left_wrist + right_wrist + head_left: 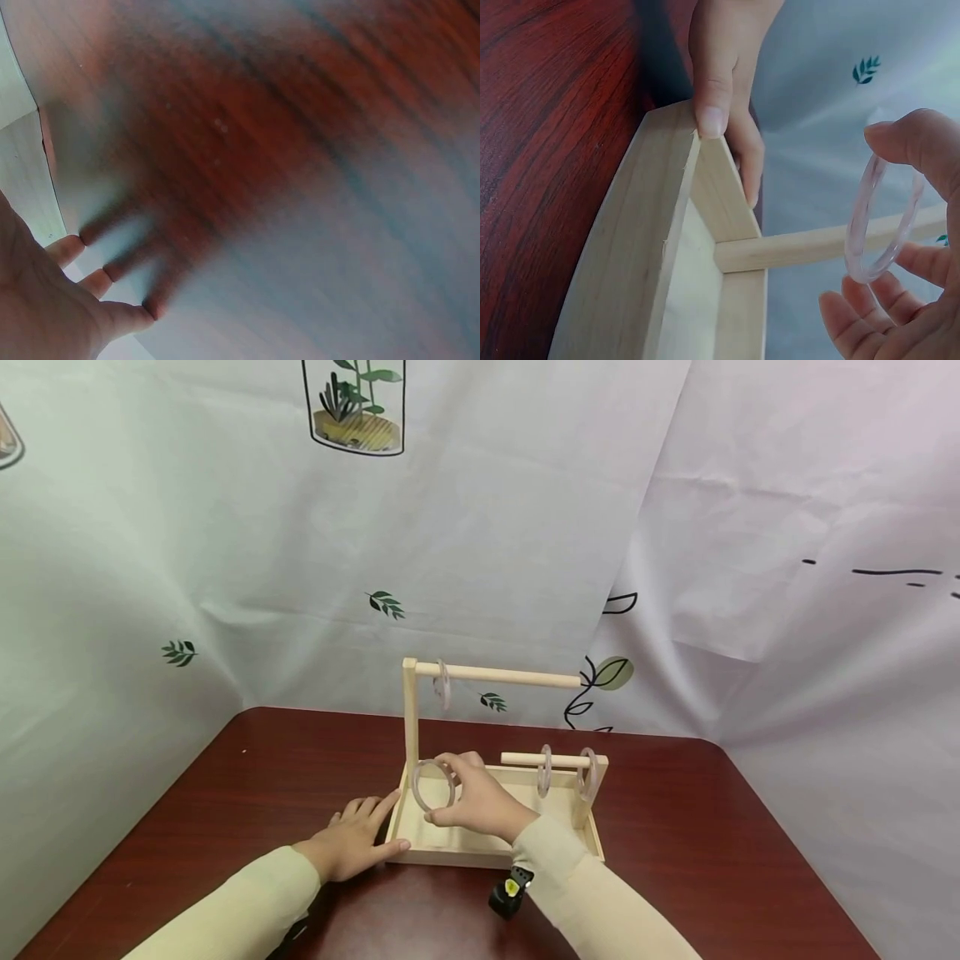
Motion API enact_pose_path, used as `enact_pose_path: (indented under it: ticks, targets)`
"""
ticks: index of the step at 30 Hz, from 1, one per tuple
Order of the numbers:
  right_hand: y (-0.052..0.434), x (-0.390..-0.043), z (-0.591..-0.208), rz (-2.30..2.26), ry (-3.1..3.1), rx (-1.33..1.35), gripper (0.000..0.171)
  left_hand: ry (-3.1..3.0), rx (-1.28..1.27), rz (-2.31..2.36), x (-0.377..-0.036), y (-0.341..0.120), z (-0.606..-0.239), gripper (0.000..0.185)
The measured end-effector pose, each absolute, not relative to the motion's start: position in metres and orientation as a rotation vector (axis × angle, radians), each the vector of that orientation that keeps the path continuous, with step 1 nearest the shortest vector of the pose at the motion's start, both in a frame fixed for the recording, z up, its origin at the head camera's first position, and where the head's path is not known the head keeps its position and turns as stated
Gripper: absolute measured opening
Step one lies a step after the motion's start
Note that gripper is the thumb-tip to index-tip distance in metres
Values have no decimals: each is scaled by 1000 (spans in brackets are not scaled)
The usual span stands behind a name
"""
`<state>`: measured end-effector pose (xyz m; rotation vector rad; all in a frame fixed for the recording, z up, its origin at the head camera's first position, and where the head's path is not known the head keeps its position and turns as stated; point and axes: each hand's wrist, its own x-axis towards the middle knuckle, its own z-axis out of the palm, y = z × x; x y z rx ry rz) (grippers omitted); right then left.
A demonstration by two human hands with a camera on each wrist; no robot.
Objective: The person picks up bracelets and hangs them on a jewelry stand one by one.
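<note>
My right hand (487,802) pinches a pale translucent bangle (415,785) between thumb and fingers, above the left part of a wooden display stand's tray (480,858). In the right wrist view the bangle (859,225) stands on edge between thumb and fingers, with the stand's tall post (795,247) behind it. At the tray's left end rests my left hand (348,843), its thumb on the front corner and its fingers spread along the side. Its fingertips (96,283) reach the tabletop in the left wrist view.
One bangle (443,685) hangs on the upper bar (510,676) near the tall post. Two more, a nearer bangle (544,772) and an outer bangle (592,774), hang on the lower right bar (517,758). The dark red table (675,827) meets a printed white curtain (510,527) behind.
</note>
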<state>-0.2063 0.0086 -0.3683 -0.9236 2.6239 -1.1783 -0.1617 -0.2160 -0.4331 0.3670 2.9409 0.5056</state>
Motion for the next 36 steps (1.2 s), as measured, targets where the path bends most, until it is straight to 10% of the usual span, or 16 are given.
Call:
enact_pose_path:
  ticks: [36]
  targets:
    - [59,-199,-322,-1638,2539,-796,73,2936,382,507,-162,-215,-431,85]
